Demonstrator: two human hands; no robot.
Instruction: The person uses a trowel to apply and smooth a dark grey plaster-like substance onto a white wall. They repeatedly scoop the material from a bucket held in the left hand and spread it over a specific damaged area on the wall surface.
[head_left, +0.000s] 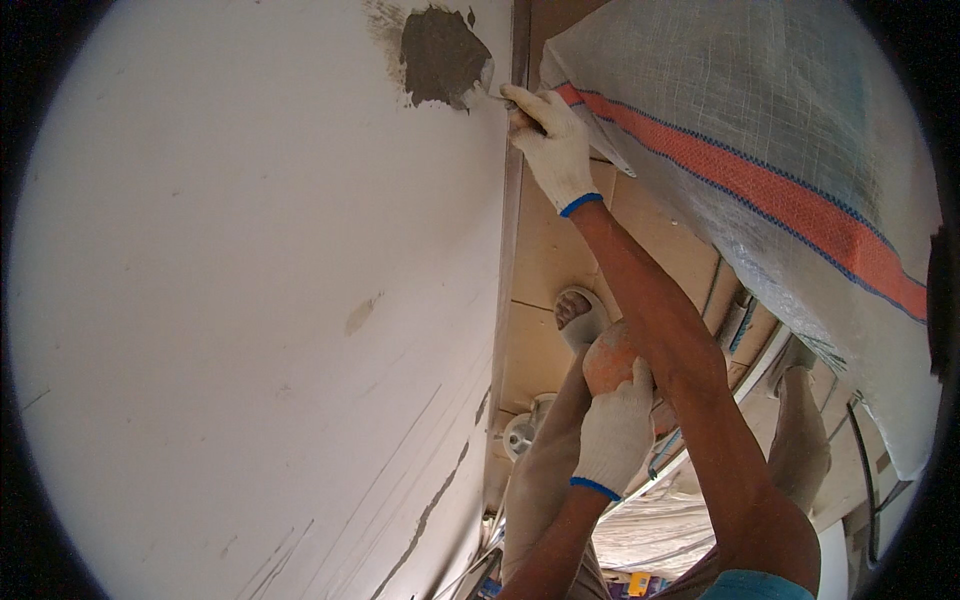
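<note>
A white knitted glove with a blue cuff covers my right hand (553, 138), reaching up along the white wall (250, 250). Its fingers close around the handle of a small trowel (488, 90), whose blade meets the right edge of a dark grey mortar patch (440, 58). Lower down, my left hand (617, 428), gloved alike, grips a rounded, orange-red bowl smeared with grey (610, 360). The thumb lies on the bowl's outside; what is inside it is hidden. My right forearm passes just beside the bowl.
A large translucent woven sack (740, 110) with an orange stripe bulges at the right. Tan floor tiles (535, 265) run beside the wall, with my sandalled foot (577, 312) on them. A round metal object (520, 434) lies near my leg. A long crack (435, 505) marks the lower wall.
</note>
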